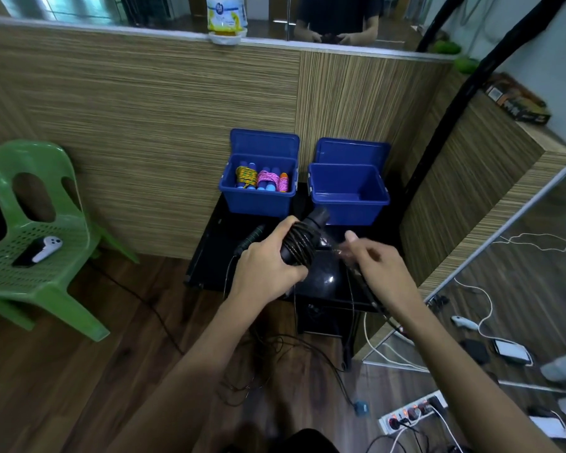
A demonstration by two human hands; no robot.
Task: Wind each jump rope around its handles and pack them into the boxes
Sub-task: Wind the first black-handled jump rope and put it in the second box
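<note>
My left hand (268, 263) grips a pair of black jump rope handles (303, 238) with dark rope wound round them, held above a black table (209, 256). My right hand (376, 266), blurred, pinches the loose dark rope (370, 294), which trails down to the floor. Another black-handled rope (250, 238) lies on the table by my left hand. Behind stand two blue boxes with lids up: the left box (258, 199) holds several wound ropes, yellow-green and pink on blue handles; the right box (348, 204) is empty.
A green plastic chair (40, 223) with a white controller and a phone stands at the left. A wood-panel partition rises behind the boxes. Loose rope and cables lie on the wooden floor, with a power strip (412, 411) at the lower right.
</note>
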